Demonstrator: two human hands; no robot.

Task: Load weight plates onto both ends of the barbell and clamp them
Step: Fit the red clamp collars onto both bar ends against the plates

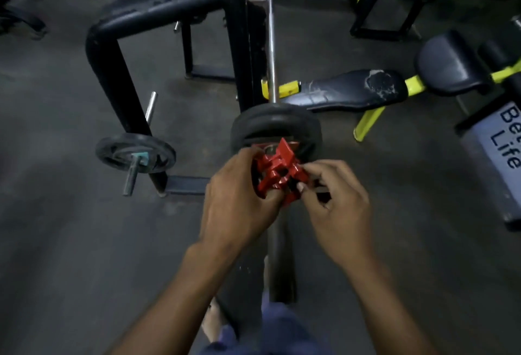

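A chrome barbell (271, 44) runs away from me, resting on a black rack. A black weight plate (275, 124) sits on its near sleeve. Just in front of the plate is a red clamp collar (277, 172) on the sleeve, its lever raised. My left hand (239, 202) wraps the collar's left side. My right hand (335, 199) pinches its right side with fingertips. The sleeve end (279, 264) juts toward me below my hands. The barbell's far end is out of view.
A black rack frame (118, 78) stands at left with a smaller plate (135, 153) on a storage peg. A worn black bench pad (346, 89) with yellow frame lies at right, more machines behind. The floor is dark grey.
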